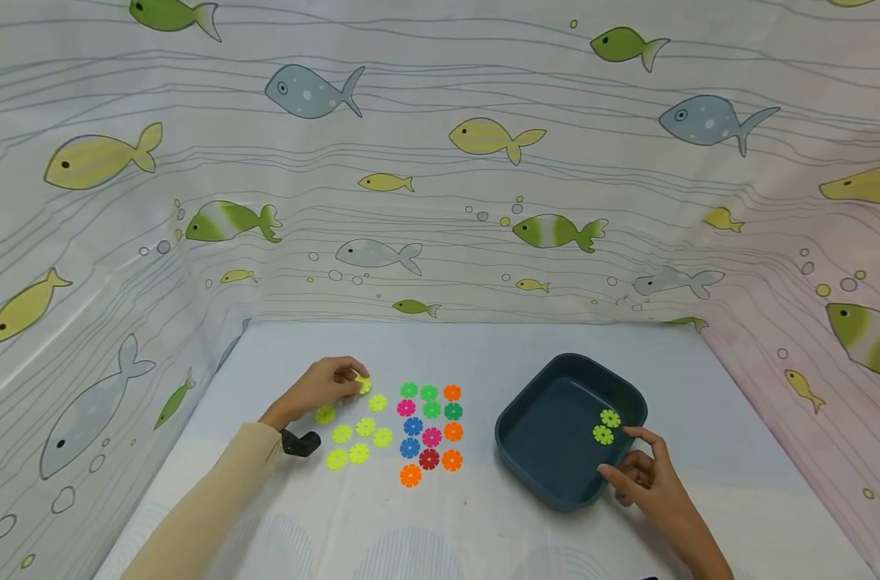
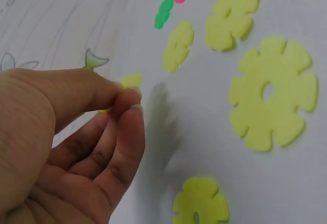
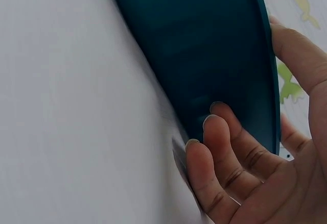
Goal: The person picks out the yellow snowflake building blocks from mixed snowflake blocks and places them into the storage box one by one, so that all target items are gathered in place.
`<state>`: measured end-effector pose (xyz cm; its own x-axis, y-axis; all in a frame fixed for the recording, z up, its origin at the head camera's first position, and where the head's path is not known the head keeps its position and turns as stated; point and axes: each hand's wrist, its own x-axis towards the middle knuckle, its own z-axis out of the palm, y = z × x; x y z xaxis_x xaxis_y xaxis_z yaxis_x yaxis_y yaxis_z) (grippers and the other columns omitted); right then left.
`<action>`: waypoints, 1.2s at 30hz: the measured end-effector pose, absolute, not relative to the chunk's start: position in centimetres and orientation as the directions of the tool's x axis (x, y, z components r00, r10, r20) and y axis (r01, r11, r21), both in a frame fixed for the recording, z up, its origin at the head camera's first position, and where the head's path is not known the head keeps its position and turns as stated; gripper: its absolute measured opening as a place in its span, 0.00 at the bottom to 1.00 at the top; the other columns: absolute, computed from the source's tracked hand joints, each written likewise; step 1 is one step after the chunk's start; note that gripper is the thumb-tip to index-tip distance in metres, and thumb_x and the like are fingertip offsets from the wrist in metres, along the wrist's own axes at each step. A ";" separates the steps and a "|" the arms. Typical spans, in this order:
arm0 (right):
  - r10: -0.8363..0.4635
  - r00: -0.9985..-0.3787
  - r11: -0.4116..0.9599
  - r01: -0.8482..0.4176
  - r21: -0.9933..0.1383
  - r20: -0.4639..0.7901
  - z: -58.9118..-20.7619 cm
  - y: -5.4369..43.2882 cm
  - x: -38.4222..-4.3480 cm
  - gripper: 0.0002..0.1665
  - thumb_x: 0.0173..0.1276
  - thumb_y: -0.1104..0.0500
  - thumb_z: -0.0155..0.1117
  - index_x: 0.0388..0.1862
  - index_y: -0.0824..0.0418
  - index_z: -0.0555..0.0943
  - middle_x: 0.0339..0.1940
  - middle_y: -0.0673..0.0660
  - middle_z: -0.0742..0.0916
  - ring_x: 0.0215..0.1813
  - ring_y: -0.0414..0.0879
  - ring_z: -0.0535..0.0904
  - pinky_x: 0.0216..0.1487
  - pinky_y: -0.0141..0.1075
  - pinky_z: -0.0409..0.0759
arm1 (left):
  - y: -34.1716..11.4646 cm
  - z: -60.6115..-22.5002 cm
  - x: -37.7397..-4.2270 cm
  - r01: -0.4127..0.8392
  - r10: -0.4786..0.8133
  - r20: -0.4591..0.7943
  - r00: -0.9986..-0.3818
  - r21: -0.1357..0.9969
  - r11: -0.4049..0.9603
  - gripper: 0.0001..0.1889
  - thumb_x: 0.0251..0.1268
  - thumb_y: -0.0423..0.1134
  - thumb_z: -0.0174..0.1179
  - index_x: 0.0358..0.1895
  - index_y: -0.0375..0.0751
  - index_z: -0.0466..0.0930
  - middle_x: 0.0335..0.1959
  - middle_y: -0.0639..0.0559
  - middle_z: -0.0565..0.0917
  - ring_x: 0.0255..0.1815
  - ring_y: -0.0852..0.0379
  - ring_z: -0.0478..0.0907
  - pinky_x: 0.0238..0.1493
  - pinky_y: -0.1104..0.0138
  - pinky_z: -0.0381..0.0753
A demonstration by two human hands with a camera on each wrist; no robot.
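Observation:
Between thumb and fingertips, my left hand [image 1: 324, 385] pinches a yellow flower-shaped plastic disc [image 1: 365, 384]. The left wrist view shows only a sliver of that yellow disc [image 2: 132, 80]; the fingers cover the rest. Several more yellow discs [image 1: 365, 427] lie flat on the table below and beside this hand. On the right, a dark blue rectangular tub [image 1: 548, 435] stands at an angle, with two yellow discs [image 1: 603, 435] inside near its right wall. My right hand [image 1: 653, 479] grips that tub's near right side, thumb and index finger at the rim, other fingers against the outer wall [image 3: 204, 50].
Green, pink, blue, orange and red discs [image 1: 431, 437] lie in rough columns mid-table, between the yellow ones and the tub. A fish-patterned sheet [image 1: 440, 225] rises behind the white table [image 1: 476, 524] and along both sides.

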<state>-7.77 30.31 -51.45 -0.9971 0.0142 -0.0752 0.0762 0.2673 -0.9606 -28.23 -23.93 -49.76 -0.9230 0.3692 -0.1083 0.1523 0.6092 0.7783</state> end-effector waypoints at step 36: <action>0.016 -0.997 0.286 0.081 -0.955 -0.079 -51.2 30.3 -7.6 0.45 0.75 0.55 0.68 0.77 0.53 0.48 0.41 0.65 0.81 0.32 0.55 0.80 0.36 0.43 0.83 | -20.1 -47.1 -26.3 0.226 0.525 -0.036 -0.850 0.876 0.427 0.15 0.73 0.39 0.66 0.59 0.41 0.83 0.45 0.37 0.84 0.45 0.37 0.84 0.52 0.50 0.84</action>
<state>-7.62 30.26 -51.24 -0.9967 0.0161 -0.0792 0.0805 0.2860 -0.9549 -26.28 -20.06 -47.05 -0.8503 0.5250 -0.0363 0.2261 0.4268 0.8756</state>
